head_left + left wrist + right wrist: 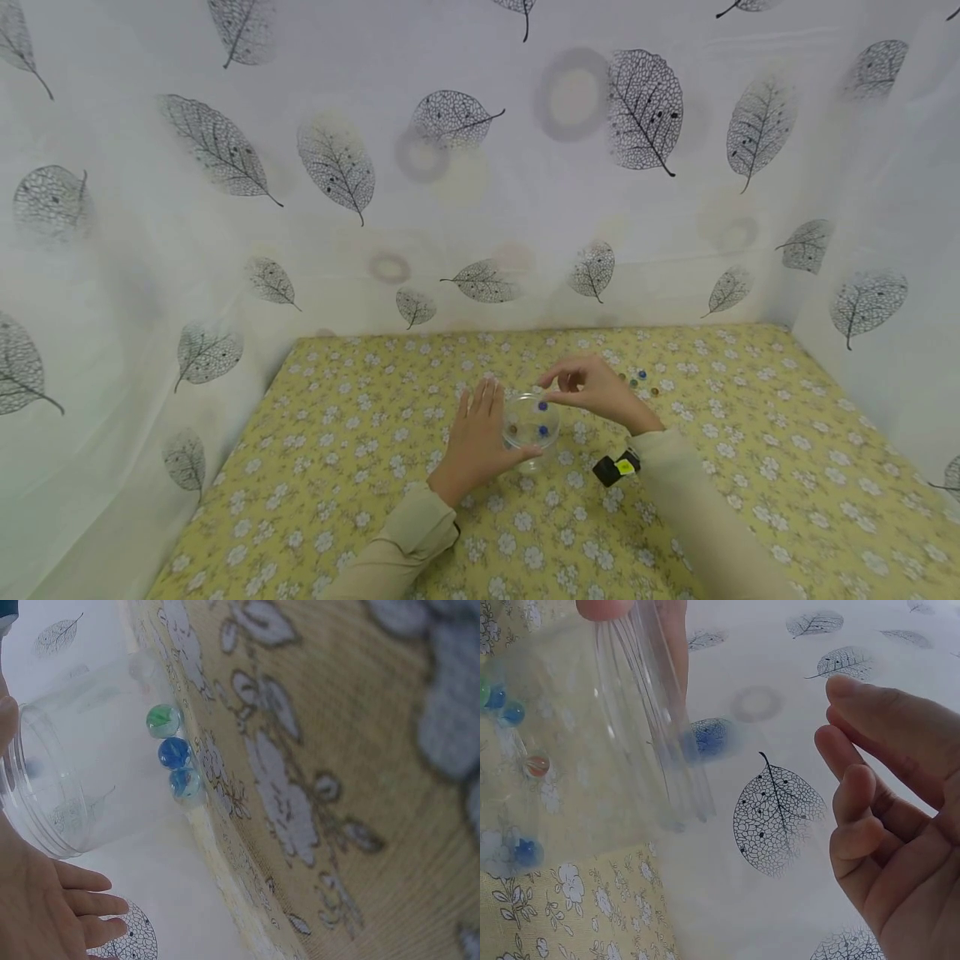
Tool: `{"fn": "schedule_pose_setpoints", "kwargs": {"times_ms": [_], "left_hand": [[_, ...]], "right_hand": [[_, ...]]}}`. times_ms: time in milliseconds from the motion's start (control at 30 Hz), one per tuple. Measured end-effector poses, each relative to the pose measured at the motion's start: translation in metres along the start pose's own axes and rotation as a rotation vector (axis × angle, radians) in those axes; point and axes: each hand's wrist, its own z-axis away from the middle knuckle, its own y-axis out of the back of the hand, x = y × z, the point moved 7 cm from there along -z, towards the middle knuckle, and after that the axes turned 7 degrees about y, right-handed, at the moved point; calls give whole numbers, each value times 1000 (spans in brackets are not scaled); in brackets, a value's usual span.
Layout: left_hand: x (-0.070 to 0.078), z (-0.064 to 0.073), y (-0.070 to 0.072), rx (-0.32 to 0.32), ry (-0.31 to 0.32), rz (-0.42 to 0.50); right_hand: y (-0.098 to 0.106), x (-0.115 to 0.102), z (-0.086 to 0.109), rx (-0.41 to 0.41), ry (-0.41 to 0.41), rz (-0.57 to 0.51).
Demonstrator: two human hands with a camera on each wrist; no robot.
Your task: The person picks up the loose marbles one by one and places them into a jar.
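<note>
Pale sheeting (480, 208) with a dark leaf print is enclosing the back and both sides, running out of the head view. Below it the surface (315, 467) is spreading under a yellow cloth with white flowers, its near edge being cut off. Two light sleeves, left sleeve (397, 550) and right sleeve (720, 525), are reaching in from the bottom edge. The left hand (476, 437) is lying along the jar, fingers straight and thumb spread wide, a flat, open grip. The right hand (596, 390) is hanging just beside the mouth, fingers loosely bent; its wrist view is showing that grip parted and holding nothing. The clear jar (528, 419) is standing on the surface between the hands, its near side being partly hidden by the left thumb. Near the right cuff a black object (617, 468) with a yellow patch is sitting, hard to identify. Beyond the right hand, loose marbles (642, 375) are lying. The left wrist view is showing a green marble (163, 721) and two blue ones low inside; the right is adding an orange-red marble (537, 766) and a blue blur (705, 740) near the mouth.
</note>
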Motion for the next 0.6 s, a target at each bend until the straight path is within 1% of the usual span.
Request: {"fn": "schedule_pose_setpoints", "kwargs": {"times_ms": [333,600], "left_hand": [[-1,0,0,2,4,10],[-2,-1,-2,-16,15,20]], "right_hand": [[0,2,1,-4,-12,2],[3,3,4,1,-3,11]]}}
